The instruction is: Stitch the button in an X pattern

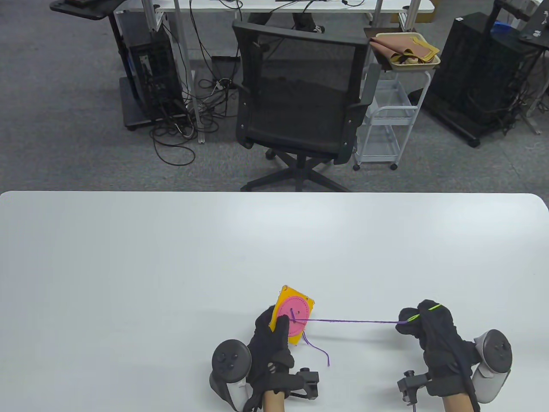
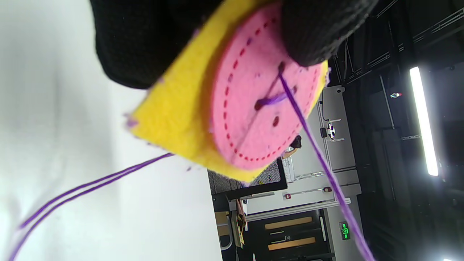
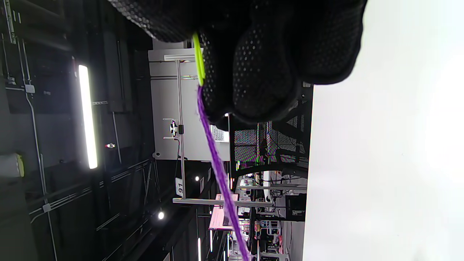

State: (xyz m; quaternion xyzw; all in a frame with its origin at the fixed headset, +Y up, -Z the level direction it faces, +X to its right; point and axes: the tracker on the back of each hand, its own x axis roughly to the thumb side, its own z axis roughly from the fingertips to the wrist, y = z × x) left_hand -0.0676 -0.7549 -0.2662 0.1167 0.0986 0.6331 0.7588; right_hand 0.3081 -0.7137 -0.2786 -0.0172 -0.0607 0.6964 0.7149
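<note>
My left hand grips a yellow felt square with a pink felt button on it, held tilted just above the table. In the left wrist view the button shows several holes and one purple stitch, with my thumb on its upper edge. A purple thread runs taut from a button hole to my right hand, which pinches a lime-green needle with the thread. The needle and thread also show in the right wrist view. A loose thread tail hangs below the felt.
The white table stretches wide to the left and back. Behind it stand a black office chair, a white cart with a tray of cloth, and computer racks on the carpet.
</note>
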